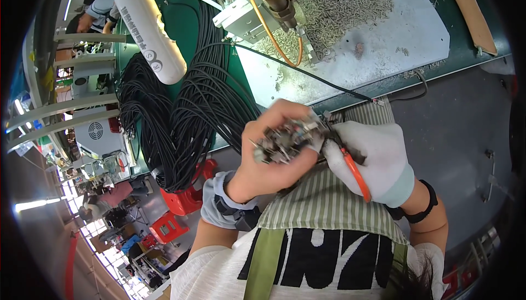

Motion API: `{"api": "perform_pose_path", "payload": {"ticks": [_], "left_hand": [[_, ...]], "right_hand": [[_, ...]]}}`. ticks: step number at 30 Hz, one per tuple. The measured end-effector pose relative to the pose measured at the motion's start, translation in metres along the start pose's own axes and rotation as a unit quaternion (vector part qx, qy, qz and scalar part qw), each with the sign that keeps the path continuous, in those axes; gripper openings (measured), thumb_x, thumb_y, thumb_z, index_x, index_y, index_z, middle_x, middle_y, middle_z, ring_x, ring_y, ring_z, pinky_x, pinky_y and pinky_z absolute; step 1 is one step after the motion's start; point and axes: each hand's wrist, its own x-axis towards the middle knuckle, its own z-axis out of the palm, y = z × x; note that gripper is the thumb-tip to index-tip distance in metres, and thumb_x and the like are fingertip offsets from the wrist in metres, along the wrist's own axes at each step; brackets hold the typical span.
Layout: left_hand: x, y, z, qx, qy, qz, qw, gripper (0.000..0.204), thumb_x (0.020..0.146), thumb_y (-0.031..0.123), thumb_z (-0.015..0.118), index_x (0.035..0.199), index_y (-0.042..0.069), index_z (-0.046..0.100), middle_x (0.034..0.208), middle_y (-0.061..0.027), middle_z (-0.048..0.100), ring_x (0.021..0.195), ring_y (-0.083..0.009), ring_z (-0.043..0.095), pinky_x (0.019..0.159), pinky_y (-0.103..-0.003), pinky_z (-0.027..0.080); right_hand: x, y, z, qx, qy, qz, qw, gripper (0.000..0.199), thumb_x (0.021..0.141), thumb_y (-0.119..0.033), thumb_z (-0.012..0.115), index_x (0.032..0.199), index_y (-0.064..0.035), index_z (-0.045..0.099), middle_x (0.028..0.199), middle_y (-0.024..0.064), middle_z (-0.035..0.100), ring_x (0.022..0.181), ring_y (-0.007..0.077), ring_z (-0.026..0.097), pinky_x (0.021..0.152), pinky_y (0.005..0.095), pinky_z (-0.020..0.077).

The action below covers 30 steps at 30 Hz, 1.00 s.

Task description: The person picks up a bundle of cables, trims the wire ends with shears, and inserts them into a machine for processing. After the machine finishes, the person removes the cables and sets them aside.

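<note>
My bare left hand (264,173) is closed round a bundle of small metallic pieces (287,141). The bundle is blurred, so I cannot tell whether they are loose parts or cable ends. Close beside it, my right hand (383,152) in a white glove grips hand cutters with an orange handle (355,175). The jaws of the cutters point up at the right side of the bundle, partly hidden by fingers. Both hands are over my green striped apron (323,204), at the table's near edge.
Thick coils of black cable (205,100) lie on the green table to the left. A bench machine (279,7) stands ahead, with many small metal bits on a white board (405,31). One black cable (312,78) crosses it. A white cylinder (148,29) hangs upper left; red stools (167,226) stand below.
</note>
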Motion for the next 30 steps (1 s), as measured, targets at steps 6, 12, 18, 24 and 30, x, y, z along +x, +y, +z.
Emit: {"api": "perform_pose_path", "payload": {"ticks": [6,12,18,24,30], "left_hand": [[-0.001,0.014,0.007,-0.092,0.106,-0.216,0.966,0.017,0.076,-0.002,0.068,0.09,0.0,0.059,0.076,0.0016,0.061,0.069,-0.002,0.052,0.062,-0.018,0.043],[0.001,0.005,0.004,-0.106,0.124,-0.289,0.943,0.014,0.076,-0.001,0.07,0.085,0.0,0.059,0.07,0.0011,0.059,0.062,-0.0021,0.051,0.054,-0.019,0.041],[0.01,-0.007,-0.019,-0.232,0.079,-0.358,0.901,0.008,0.08,0.0,0.065,0.08,0.001,0.057,0.062,-0.0002,0.054,0.052,-0.0059,0.047,0.046,-0.023,0.037],[0.047,-0.033,-0.033,-0.326,0.114,-0.335,0.877,0.012,0.084,0.002,0.056,0.073,0.003,0.052,0.053,-0.0016,0.045,0.044,-0.0097,0.042,0.042,-0.025,0.035],[0.079,-0.055,-0.033,-0.312,0.072,-0.309,0.895,0.012,0.081,0.001,0.057,0.071,0.003,0.051,0.051,-0.0016,0.045,0.043,-0.0105,0.043,0.041,-0.025,0.036]], "right_hand": [[0.005,0.007,0.01,-0.172,0.075,-0.062,0.98,0.016,0.075,-0.007,0.068,0.088,-0.0012,0.063,0.059,0.0104,0.055,0.043,0.0226,0.054,0.044,0.0295,0.0409],[0.004,0.006,0.01,-0.067,-0.011,0.019,0.998,0.013,0.082,-0.012,0.062,0.088,-0.0003,0.062,0.059,0.0067,0.057,0.045,0.014,0.054,0.045,0.0259,0.041],[0.01,0.01,0.001,0.232,-0.14,0.259,0.927,0.021,0.09,-0.018,0.053,0.087,0.0006,0.062,0.059,0.0013,0.056,0.046,0.0062,0.053,0.045,0.0228,0.0415],[0.058,0.041,-0.022,0.158,-0.052,0.217,0.962,0.031,0.088,-0.025,0.058,0.071,0.0001,0.056,0.053,0.0036,0.051,0.045,0.0109,0.053,0.043,0.0262,0.0416],[0.111,0.063,-0.019,0.194,-0.111,0.199,0.954,0.027,0.088,-0.02,0.056,0.069,0.0002,0.052,0.05,0.0025,0.05,0.04,0.0092,0.05,0.039,0.0234,0.039]]}}
